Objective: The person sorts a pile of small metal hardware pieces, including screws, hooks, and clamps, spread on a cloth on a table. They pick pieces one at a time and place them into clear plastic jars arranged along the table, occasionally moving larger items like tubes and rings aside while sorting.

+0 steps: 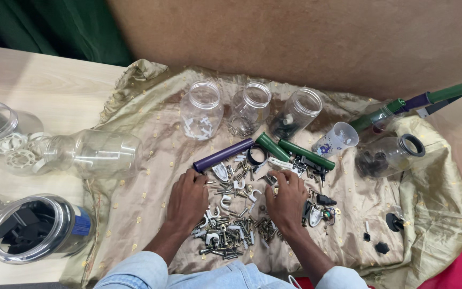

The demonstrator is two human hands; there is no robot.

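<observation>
While I look down from the head camera, both of my bare hands rest palm-down on a pile of mixed hardware [231,217], screws, bolts and white plastic cable clips, spread on a gold cloth [151,155] over a pale wooden table [44,91]. My left hand [188,199] lies flat on the pile's left edge with fingers loosely curled, gripping nothing I can see. My right hand [286,199] presses on the pile's right side, fingers bent; I cannot tell whether something small is pinched beneath them. Just beyond my fingertips lie a purple tube [223,154] and two dark green tubes [295,151], angled side by side. Behind them stand three clear open jars [252,109] in a row, the leftmost holding white clips, the others darker bits that are hard to make out. A small clear cup with coloured print [336,140] tilts to their right, beside a jar on its side holding dark pieces [389,156]. On the left, a clear jar of white ring-shaped parts [6,142] sits next to an empty jar on its side [94,154], and a jar of black parts with a blue label band [38,227] lies near the frame's lower left corner. A green and purple pole [434,96] is cut off at the right edge. My arms are cropped at the bottom edge.
</observation>
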